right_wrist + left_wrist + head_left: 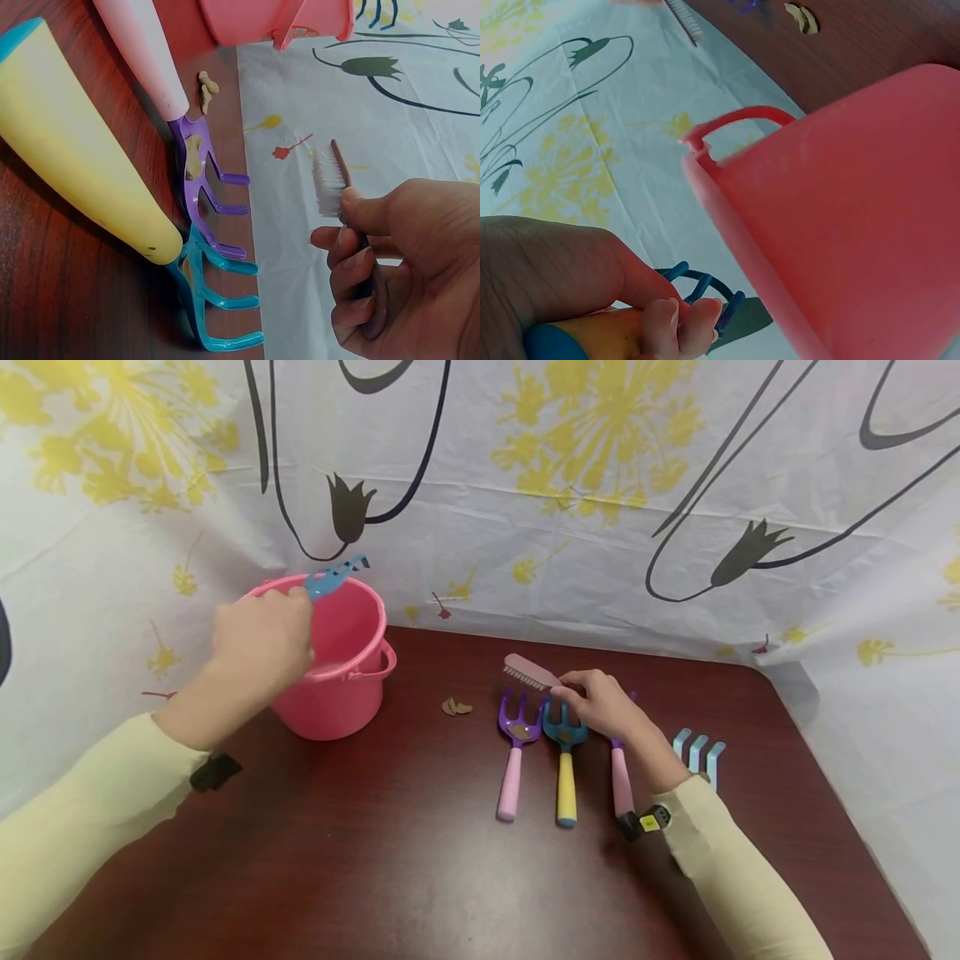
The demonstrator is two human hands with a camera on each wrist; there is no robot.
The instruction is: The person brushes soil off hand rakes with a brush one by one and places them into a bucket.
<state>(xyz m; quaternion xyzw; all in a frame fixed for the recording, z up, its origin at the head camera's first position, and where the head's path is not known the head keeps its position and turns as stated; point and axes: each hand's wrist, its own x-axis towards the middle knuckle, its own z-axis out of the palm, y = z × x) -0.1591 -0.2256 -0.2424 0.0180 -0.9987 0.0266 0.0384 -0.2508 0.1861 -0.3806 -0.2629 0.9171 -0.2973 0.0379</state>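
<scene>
My left hand (262, 635) grips a small garden hand rake with blue tines (333, 577) and a yellow handle (604, 334). It is held over the rim of a pink bucket (330, 702). In my right hand (603, 702) is a pink brush (531, 670) with white bristles, its handle wrapped by my fingers. The brush is above the tines of the rakes on the table. Below it lie a purple rake with a pink handle (510, 785) and a teal rake with a yellow handle (566, 789), each with a tan piece on its head.
Tan pieces (456, 707) lie between the bucket and the rakes. Another pink-handled rake (621, 781) is partly under my right arm, and light blue tines (697, 752) show to its right. A patterned white sheet (465, 510) hangs behind the dark table (360, 843).
</scene>
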